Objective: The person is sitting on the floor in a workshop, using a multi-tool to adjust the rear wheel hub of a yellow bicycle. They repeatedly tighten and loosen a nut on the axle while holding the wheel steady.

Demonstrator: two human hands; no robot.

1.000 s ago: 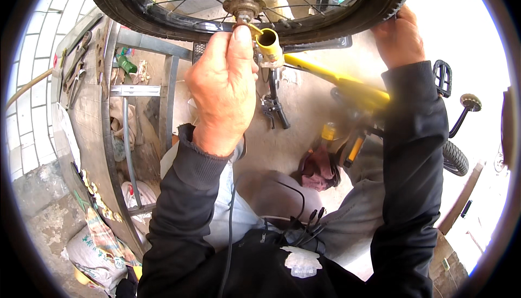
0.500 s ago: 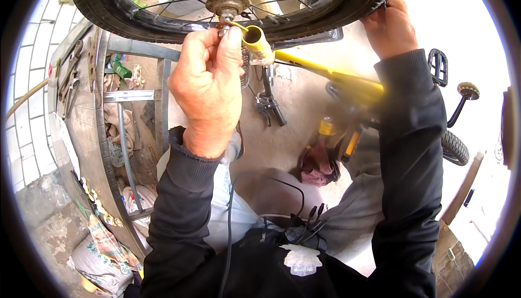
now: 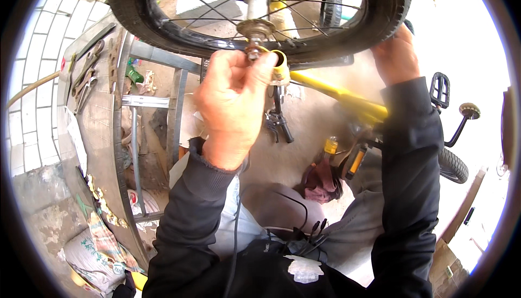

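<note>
A bicycle wheel with a black tyre (image 3: 142, 20) and dark spokes fills the top of the view. At the near end of its hub (image 3: 257, 6), the thumb and fingers of my left hand (image 3: 232, 108) are closed on the rusty axle end (image 3: 254, 53); my fingertips partly hide it. Right beside it is the open end of a yellow tube (image 3: 279, 69). My right hand (image 3: 399, 56) grips the tyre at the wheel's right side, its fingertips hidden behind the rubber. Below the wheel, a yellow bicycle frame (image 3: 331, 89) runs toward my right sleeve.
On the left stands a metal-edged bench (image 3: 96, 119) carrying wrenches (image 3: 87, 75). Beneath its side frame are a green bottle (image 3: 133, 74) and scraps. A handlebar grip with lever (image 3: 279, 126), a dark red cloth (image 3: 323, 181) and a pedal (image 3: 439, 90) lie lower and to the right.
The wheel, the yellow tube and my left hand now appear farther right and slightly lower in view. More of the hub shows. Both hands keep their grip.
</note>
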